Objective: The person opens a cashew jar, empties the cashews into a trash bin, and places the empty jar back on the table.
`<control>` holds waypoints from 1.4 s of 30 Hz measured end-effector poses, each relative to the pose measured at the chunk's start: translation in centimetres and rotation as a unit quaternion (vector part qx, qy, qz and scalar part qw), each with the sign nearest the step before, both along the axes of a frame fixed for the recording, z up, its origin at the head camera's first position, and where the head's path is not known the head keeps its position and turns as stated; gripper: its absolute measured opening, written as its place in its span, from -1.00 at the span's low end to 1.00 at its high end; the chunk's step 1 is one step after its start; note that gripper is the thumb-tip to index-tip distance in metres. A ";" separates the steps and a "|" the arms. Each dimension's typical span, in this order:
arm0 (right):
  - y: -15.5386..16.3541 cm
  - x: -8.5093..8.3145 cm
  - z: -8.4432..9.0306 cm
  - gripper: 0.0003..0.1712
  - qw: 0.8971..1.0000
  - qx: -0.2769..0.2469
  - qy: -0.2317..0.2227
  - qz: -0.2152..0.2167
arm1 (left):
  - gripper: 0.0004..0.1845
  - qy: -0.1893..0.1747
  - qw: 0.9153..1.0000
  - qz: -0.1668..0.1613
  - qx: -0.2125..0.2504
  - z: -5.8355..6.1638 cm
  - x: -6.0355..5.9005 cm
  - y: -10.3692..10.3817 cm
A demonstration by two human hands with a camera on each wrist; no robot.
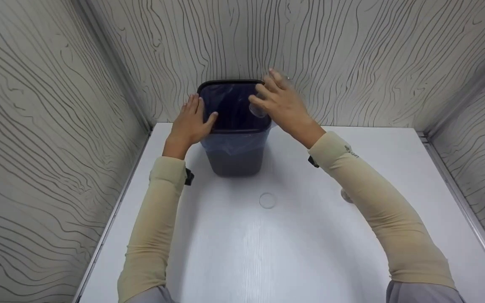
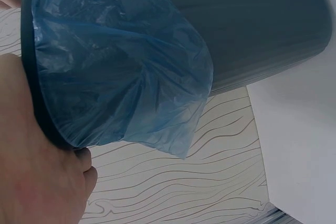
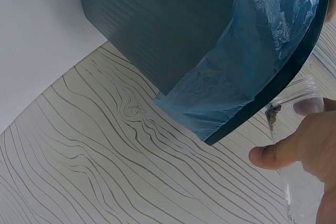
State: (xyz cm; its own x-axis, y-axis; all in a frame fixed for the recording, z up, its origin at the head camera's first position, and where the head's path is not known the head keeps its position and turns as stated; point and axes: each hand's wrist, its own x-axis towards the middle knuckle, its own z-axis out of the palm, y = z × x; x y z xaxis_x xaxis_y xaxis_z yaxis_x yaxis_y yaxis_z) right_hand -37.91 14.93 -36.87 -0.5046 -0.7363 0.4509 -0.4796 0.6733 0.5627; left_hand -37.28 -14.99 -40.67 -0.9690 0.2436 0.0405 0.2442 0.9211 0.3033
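My right hand point(image 1: 282, 105) is wrapped around a clear plastic jar point(image 3: 296, 124), fingers curled round it, holding it tipped over the open top of the bin point(image 1: 235, 126). In the right wrist view the jar's mouth sits just beside the bin's rim, and a bit of dark residue shows inside near the mouth. My left hand point(image 1: 190, 124) is on the near-left corner of the bin's rim, fingers laid mostly straight along the left edge, thumb hooked over the front edge; the left wrist view shows the palm pressed to the rim. The two hands are apart, one on each side of the bin's opening.

The bin is dark grey, squarish, upright on the white table point(image 1: 310, 235), pushed back close to the rear wall. A blue plastic liner point(image 2: 121, 72) is folded over its rim and hangs partway down the outside.

On the table, well in front of the bin, lies a small round clear lid point(image 1: 267, 200). Another small clear item point(image 1: 345, 195) peeks out just behind my right forearm; can't tell what it is. Wood-grain patterned walls point(image 1: 49, 126) close in the table on three sides.
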 end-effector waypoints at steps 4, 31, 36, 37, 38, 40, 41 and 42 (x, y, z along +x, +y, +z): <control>0.0 -0.1 0.0 -0.43 1.000 0.003 0.005 0.003 | -0.08 0.000 1.000 0.002 0.000 -0.1 -0.1 0.0; 0.0 0.0 -0.3 -0.42 0.999 0.030 0.008 -0.003 | -0.08 -0.006 1.000 0.000 0.000 0.1 0.0 0.1; -0.1 0.0 -0.3 -0.43 0.999 0.038 0.012 -0.008 | -0.08 -0.002 1.000 0.000 0.001 0.1 0.0 0.1; -0.1 0.0 -0.3 -0.43 0.999 0.040 0.012 -0.009 | -0.08 -0.001 1.000 0.000 0.002 0.1 0.0 0.1; -0.1 0.1 -0.3 -0.44 0.999 0.043 0.012 -0.010 | -0.08 0.000 1.000 0.000 0.001 0.0 0.0 0.1; -0.1 0.1 -0.3 -0.44 0.999 0.042 0.010 -0.007 | -0.09 0.001 1.000 0.000 0.001 0.0 -0.1 0.0; -0.1 0.1 -0.3 -0.44 0.999 0.041 0.011 -0.006 | -0.09 0.001 1.000 0.000 0.001 0.0 -0.1 0.0; -0.1 0.1 -0.3 -0.44 0.999 0.039 0.010 -0.005 | -0.09 0.002 1.000 0.001 0.002 -0.1 -0.1 0.0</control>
